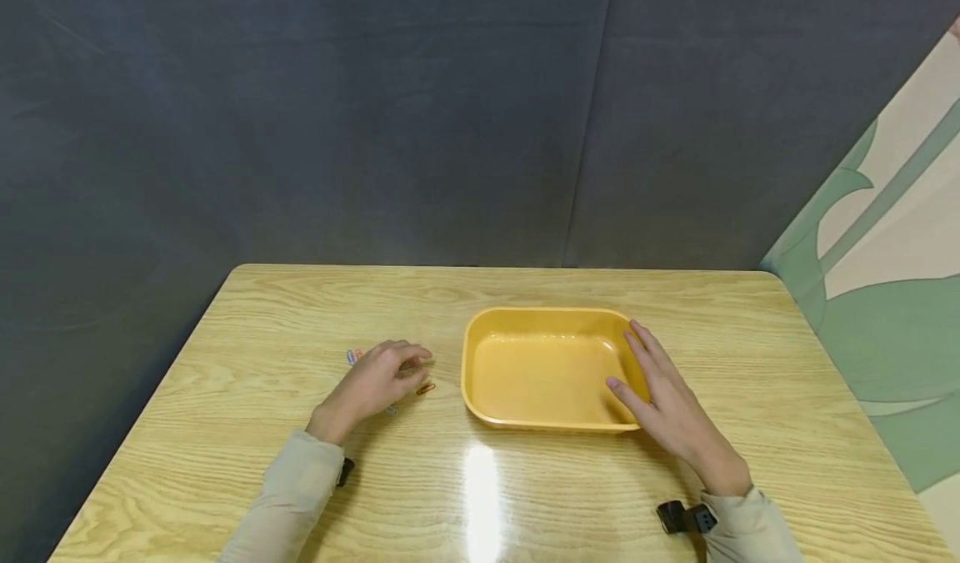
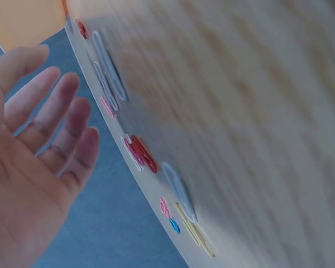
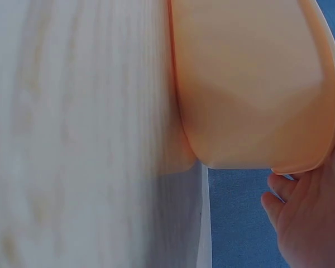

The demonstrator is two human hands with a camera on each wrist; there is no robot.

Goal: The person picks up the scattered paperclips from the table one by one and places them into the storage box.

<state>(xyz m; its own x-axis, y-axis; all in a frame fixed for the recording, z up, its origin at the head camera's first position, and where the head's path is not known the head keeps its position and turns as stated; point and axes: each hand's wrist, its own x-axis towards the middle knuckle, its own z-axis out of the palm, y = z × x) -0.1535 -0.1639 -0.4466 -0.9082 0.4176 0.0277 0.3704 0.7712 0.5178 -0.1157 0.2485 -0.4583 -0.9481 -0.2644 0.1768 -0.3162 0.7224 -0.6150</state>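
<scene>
My left hand (image 1: 378,379) hovers low over a scatter of paper clips on the wooden table, left of a yellow plastic tray. Its fingers are loosely bent, thumb apart, with nothing between them. In the left wrist view the clips lie in a loose row: a red clip (image 2: 143,153), a large pale clip (image 2: 178,191), a yellow clip (image 2: 195,230) and a blue clip (image 2: 174,225). One orange-brown clip (image 1: 425,389) lies just off my left fingertips. My right hand (image 1: 675,409) rests at the right rim of the tray (image 1: 551,425), fingers extended, thumb over its inside.
The wooden table (image 1: 757,363) ends at a dark fabric partition (image 1: 450,129) behind. A wall with a green plant pattern (image 1: 900,329) stands at the right. A black wrist device (image 1: 686,517) sits by the right sleeve.
</scene>
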